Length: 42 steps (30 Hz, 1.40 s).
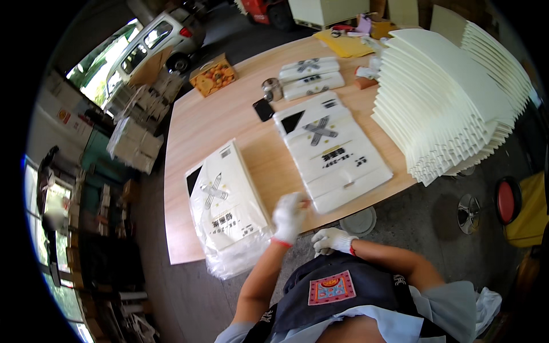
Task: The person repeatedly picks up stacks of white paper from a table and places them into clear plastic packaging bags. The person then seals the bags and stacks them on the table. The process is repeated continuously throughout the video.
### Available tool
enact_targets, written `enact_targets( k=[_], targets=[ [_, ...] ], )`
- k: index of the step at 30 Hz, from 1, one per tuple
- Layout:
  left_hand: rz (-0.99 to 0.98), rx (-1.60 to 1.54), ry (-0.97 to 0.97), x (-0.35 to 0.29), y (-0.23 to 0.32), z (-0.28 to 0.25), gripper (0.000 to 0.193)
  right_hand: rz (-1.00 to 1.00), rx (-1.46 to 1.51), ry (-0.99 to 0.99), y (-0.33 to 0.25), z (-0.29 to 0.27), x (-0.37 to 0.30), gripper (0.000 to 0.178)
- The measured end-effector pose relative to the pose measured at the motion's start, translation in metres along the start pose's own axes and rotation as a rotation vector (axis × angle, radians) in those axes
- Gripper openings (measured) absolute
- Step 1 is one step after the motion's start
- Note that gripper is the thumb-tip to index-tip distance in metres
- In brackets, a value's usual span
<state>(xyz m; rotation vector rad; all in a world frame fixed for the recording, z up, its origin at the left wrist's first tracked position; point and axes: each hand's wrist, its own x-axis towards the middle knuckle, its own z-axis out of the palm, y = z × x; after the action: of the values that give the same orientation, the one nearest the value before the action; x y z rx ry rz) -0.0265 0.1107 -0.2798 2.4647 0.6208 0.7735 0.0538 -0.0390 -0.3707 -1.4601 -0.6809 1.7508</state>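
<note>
My left hand [290, 217], in a white knit glove with a red cuff, is over the table's front edge, beside the lower left edge of a flat stack of printed plastic bags [343, 166]. Its fingers are blurred; whether they touch the bags is unclear. Close to my apron, my right hand [333, 241], gloved alike, has curled fingers; what they hold, if anything, is hidden. Left of my left hand lies a bagged stack of white sheets [231, 211] in a clear printed plastic bag, its loose end hanging over the table edge.
Tall fanned stacks of white foam-like sheets [434, 97] fill the table's right side. Farther back are rolled bags [311, 77], a phone [263, 110], a metal can [271, 90], an orange printed box [213, 75] and a yellow envelope [343, 44]. A stool [469, 212] stands at right.
</note>
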Motion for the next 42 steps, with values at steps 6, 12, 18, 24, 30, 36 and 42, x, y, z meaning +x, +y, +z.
enact_targets(
  k=[6, 12, 18, 24, 30, 36, 42],
  targets=[
    [0.037, 0.148, -0.377, 0.052, 0.021, 0.151, 0.020, -0.174, 0.363, 0.331, 0.028, -0.033, -0.052, 0.029],
    [-0.162, -0.120, -0.644, 0.081, 0.012, 0.151, 0.016, -0.199, 0.544, 0.445, 0.036, -0.057, -0.072, 0.028],
    [-0.149, -0.299, -0.691, 0.093, -0.003, 0.144, 0.021, -0.326, 0.548, 0.501, -0.014, -0.107, -0.069, 0.031],
    [-0.220, -0.484, -0.576, 0.109, -0.001, 0.124, 0.022, -0.007, 0.475, 0.464, -0.075, -0.126, -0.031, 0.038],
    [-0.123, -0.475, -0.429, 0.132, -0.005, 0.088, 0.023, -0.361, 0.212, 0.696, -0.068, -0.144, 0.013, 0.032],
    [-0.448, -1.457, -0.308, 0.172, 0.008, 0.054, 0.029, -0.056, -0.819, 0.872, -0.001, -0.188, -0.029, 0.052],
    [-0.186, -0.916, -0.537, 0.144, 0.031, 0.056, 0.030, -0.469, -0.174, 0.670, -0.117, -0.113, -0.055, 0.030]
  ],
)
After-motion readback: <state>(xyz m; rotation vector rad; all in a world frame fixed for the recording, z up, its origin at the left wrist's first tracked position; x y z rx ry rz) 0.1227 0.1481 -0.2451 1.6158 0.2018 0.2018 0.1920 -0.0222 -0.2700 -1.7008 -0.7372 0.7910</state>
